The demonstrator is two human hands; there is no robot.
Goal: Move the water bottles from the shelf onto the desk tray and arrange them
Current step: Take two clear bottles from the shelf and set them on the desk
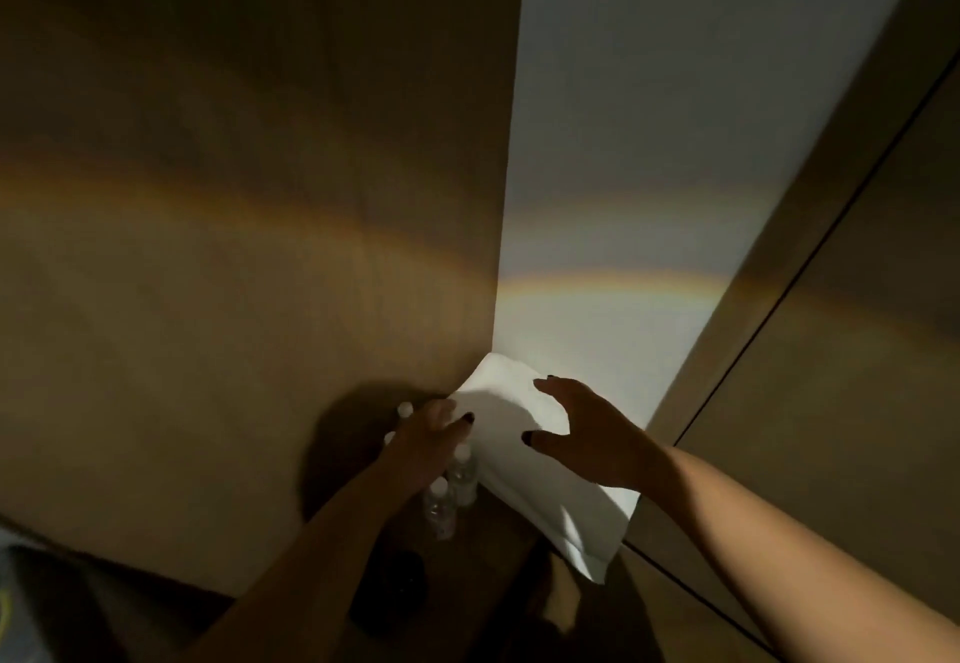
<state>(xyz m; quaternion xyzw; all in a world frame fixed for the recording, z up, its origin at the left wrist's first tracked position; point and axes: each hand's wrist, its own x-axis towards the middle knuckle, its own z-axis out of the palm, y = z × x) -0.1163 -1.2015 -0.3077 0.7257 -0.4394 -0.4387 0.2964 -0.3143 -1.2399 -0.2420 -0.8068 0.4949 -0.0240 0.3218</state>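
Several clear water bottles with white caps (pixel 451 486) stand close together on a dim wooden shelf (pixel 498 532) in a corner. My left hand (pixel 426 436) reaches over them, its fingers spread among the caps; whether it grips one is hidden by the hand itself. My right hand (pixel 582 434) hovers open, fingers spread, over a white folded cloth or bag (pixel 540 501) lying beside the bottles on the right. No desk tray is in view.
A brown wooden panel (pixel 234 247) rises on the left and a white wall (pixel 649 169) stands behind. Another brown panel with a dark seam (pixel 831 350) closes the right side. A dark round object (pixel 395 589) sits lower down.
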